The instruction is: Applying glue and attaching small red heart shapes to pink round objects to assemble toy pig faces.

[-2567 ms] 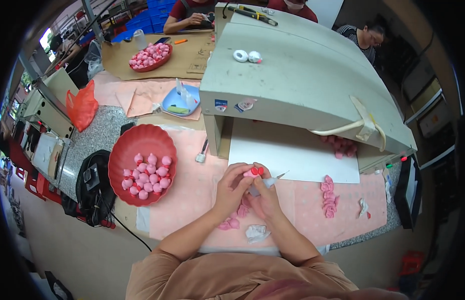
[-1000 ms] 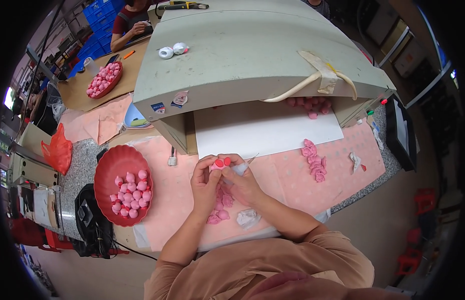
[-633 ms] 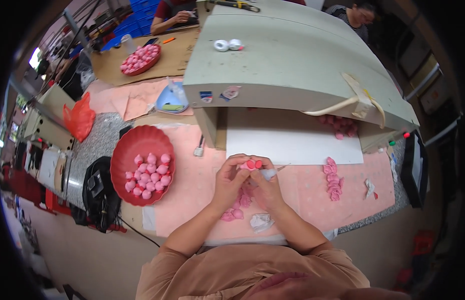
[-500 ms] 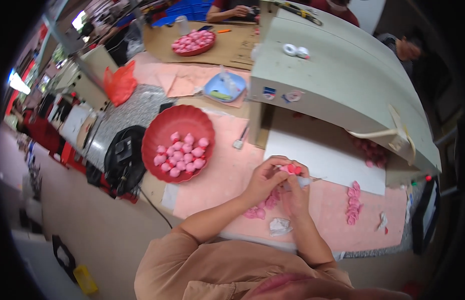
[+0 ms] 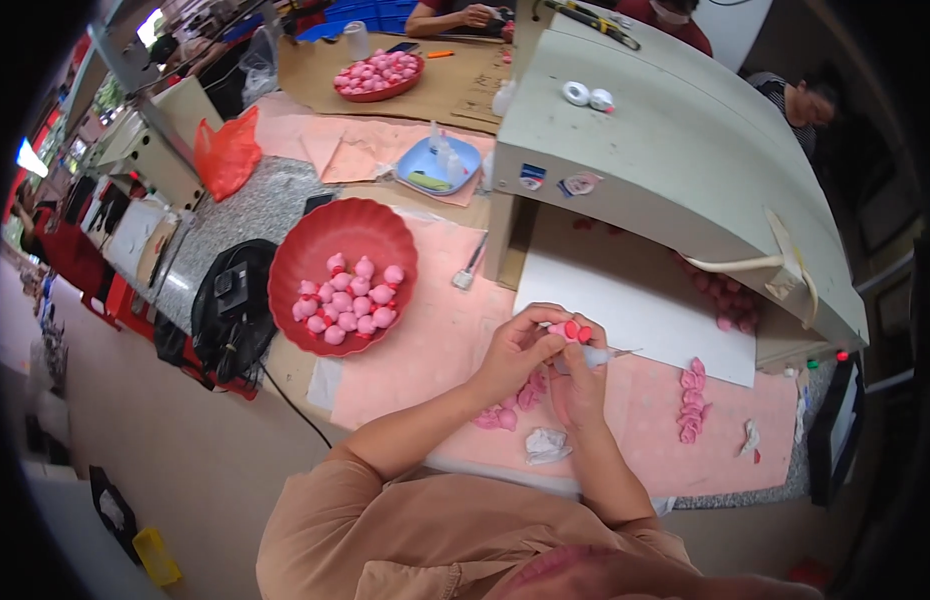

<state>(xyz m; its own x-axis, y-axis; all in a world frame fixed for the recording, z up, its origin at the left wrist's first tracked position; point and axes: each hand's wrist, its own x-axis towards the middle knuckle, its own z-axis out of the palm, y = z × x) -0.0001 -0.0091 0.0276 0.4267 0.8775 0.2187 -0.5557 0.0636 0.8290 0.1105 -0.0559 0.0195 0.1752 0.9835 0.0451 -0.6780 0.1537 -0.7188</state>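
Over the pink mat [image 5: 415, 370], right of the bowl [image 5: 350, 228], I see the left hand [image 5: 518, 352] pinching the piece [image 5: 571, 331], the right hand [image 5: 582, 392] gripping the bottle [image 5: 597, 356], needle [image 5: 628, 352] pointing away from the bowl.

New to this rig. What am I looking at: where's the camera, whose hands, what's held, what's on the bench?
There's no robot here. One person works bare-handed, and every picture comes from the left of two fisheye cameras on their head, looking down, so straight edges bend. The left hand and right hand meet around a small pink piece with red round parts; the right also holds a translucent bottle with a thin tip. On the pink sheet are a red bowl of pink balls, a row of pink pieces and a crumpled white wad. Ahead stands a grey hood.
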